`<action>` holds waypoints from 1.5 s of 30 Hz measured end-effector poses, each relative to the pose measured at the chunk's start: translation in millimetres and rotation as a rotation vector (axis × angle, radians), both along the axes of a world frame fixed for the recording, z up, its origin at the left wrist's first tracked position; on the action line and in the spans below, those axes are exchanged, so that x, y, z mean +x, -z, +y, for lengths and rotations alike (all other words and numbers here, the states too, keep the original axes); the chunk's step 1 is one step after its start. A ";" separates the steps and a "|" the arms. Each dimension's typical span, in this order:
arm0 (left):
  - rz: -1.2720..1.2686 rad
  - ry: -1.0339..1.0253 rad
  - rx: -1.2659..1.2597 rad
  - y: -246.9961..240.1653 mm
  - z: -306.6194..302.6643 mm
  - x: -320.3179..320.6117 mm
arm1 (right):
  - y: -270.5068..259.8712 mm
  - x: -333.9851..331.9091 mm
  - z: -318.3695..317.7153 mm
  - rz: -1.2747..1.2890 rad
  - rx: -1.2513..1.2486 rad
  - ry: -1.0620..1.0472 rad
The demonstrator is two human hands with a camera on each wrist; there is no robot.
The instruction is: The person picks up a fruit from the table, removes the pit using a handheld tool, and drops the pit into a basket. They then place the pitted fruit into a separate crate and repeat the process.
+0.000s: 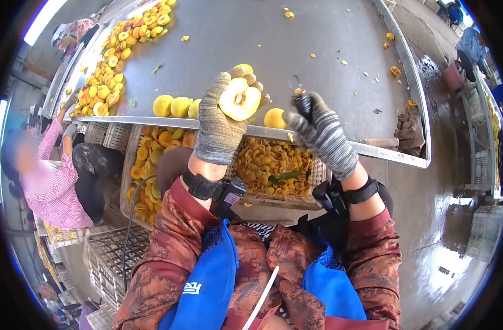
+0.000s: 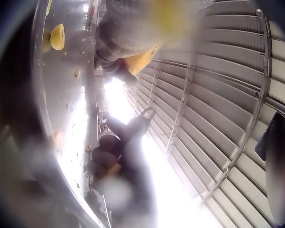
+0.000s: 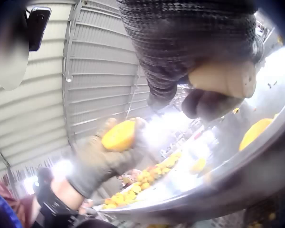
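Gloved in grey, the left hand point(image 1: 221, 124) holds a halved yellow fruit point(image 1: 240, 99), its cut face with a brown hollow turned up; part of another yellow piece shows behind the fingers. The right hand point(image 1: 324, 132), in a striped glove, grips a small dark-handled tool point(image 1: 302, 103); its tip is blurred. In the right wrist view a pale handle end point(image 3: 223, 78) sticks out of the right hand's curled fingers. Several whole yellow fruits point(image 1: 180, 106) sit at the metal table's point(image 1: 218, 49) near edge, and one point(image 1: 274, 118) lies between the hands.
Halved fruit point(image 1: 105, 91) is heaped along the table's left side. Below the edge stand a crate of fruit pieces point(image 1: 147, 159) and a crate of small scraps point(image 1: 273, 165). A person in a striped shirt point(image 1: 59, 192) sits at left. Brown gloves point(image 1: 410, 132) lie on the right corner.
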State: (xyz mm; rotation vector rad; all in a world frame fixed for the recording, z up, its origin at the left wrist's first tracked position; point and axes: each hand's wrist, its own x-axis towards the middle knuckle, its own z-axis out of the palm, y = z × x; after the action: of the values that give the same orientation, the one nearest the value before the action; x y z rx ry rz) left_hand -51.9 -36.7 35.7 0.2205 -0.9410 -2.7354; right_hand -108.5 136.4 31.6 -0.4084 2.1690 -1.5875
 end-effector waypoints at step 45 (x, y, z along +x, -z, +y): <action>0.180 -0.166 -0.717 6.7 32.7 36.8 | 36.4 74.8 -10.6 0.308 -0.201 -0.329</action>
State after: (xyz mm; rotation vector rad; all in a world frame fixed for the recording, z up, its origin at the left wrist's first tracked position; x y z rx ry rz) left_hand -15.1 -4.0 29.0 -0.0767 -1.6676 -2.0610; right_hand -33.7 125.8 -4.8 -1.0761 2.0191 -1.6389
